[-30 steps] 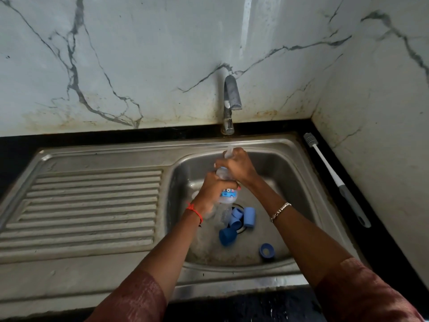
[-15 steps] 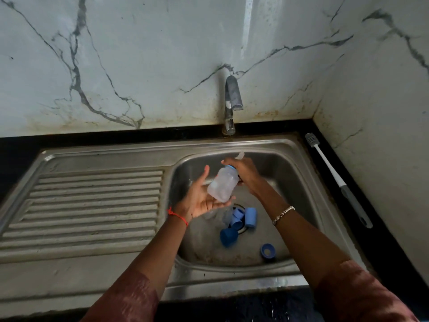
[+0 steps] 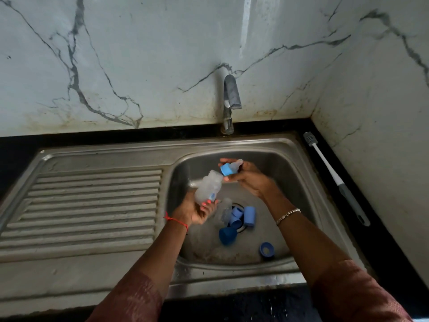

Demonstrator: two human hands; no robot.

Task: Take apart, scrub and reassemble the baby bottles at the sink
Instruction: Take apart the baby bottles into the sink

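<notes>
Landmark: the drain [image 3: 235, 204] in the floor of the sink [image 3: 290, 163]; every place below is read from it.
Left hand [image 3: 197, 212]: above and just left of the drain, fingers curled round the lower half of the clear bottle body [image 3: 207, 187], which tilts with its open neck up and to the right.
Right hand [image 3: 248, 180]: above the drain towards the tap [image 3: 229, 101], fingertips clamped on the blue collar [image 3: 228, 169], which carries the teat [image 3: 238, 163].
Collar and neck: the collar is off the bottle and just beside its neck; whether they touch, I cannot tell.
Loose parts: a second clear bottle [image 3: 224, 211] and blue caps [image 3: 249, 216] lie over the drain; a blue ring [image 3: 267, 248] lies nearer the person and to the right of it.
Brush [image 3: 334, 175]: well right of the drain, out on the dark counter, untouched.
Risk, slipping: wet plastic held at one end may twist out of the left fingers and drop among the parts on the drain.
Risk, teat: a pinch on the collar alone could let the soft teat pop free and fall.
Risk, drainage: the caps heaped on the drain may block it once water runs.
Risk, mixing: several look-alike blue pieces may get matched to the wrong bottle at reassembly.
Risk, reach: fetching the brush needs a free hand, so one part must be set down first.
</notes>
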